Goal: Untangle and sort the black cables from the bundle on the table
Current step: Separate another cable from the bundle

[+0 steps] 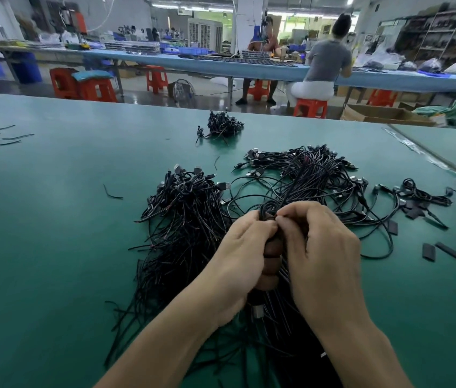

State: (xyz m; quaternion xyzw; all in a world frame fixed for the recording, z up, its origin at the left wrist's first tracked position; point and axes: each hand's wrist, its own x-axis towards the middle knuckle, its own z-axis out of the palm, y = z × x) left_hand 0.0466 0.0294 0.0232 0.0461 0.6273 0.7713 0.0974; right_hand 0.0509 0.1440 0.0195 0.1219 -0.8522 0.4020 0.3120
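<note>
My left hand (245,247) is curled tight round a thick bunch (266,209) of black cables, fingers stacked down its stem so the strands cannot slide back into the tangle. My right hand (322,247) meets it at the top, thumb and forefinger pinching a loop there, I think to work one cable free while the other hand anchors the rest. The bunch rises out of the bundle (313,175) just beyond my knuckles, plugs fanned out at its far edge. To the left, touching my wrist, lies a combed pile (184,217), ends running one way, probably the sorted lot. A small heap (224,126) sits well apart, farther up the table (53,233). Flat black strips (449,251) are scattered to the right, clear of the work.
</note>
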